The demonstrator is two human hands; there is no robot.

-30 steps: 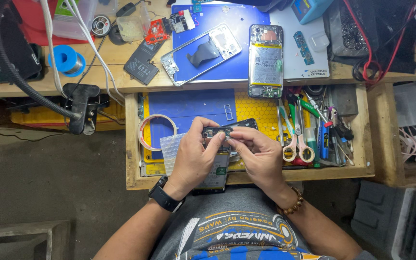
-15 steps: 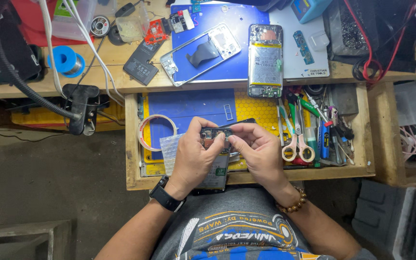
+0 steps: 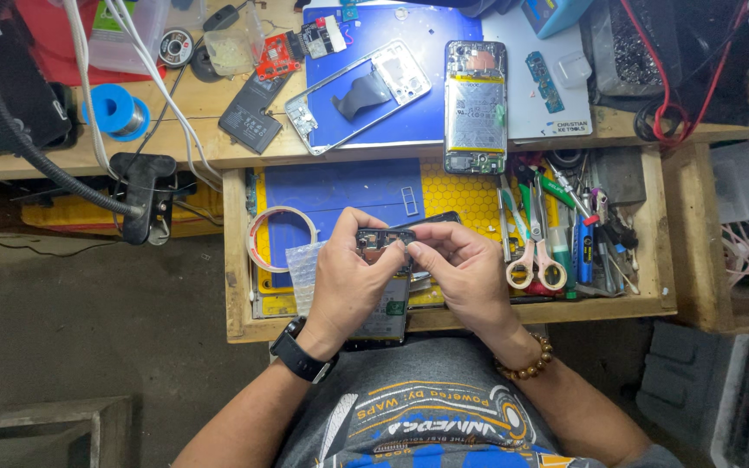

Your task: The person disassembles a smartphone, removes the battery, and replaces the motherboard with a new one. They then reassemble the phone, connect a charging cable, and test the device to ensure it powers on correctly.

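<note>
We see an opened phone [image 3: 385, 286] held over an open drawer [image 3: 234, 251], its top edge pinched in a two-handed grip — the left hand [image 3: 346, 282] clenched on its left side, the right hand [image 3: 465, 276] grasping its right. Fingertips meet on the dark camera end; we judge a small part is being pried or seated, which calls for steady, fine pressure. Left of the grip lies a tape roll [image 3: 282, 238]; right, scissors [image 3: 537, 260]; beyond, on the counter [image 3: 218, 152], another gutted phone [image 3: 476, 106].

Blue mat [image 3: 340, 186] — yellow honeycomb pad [image 3: 465, 195]
</note>
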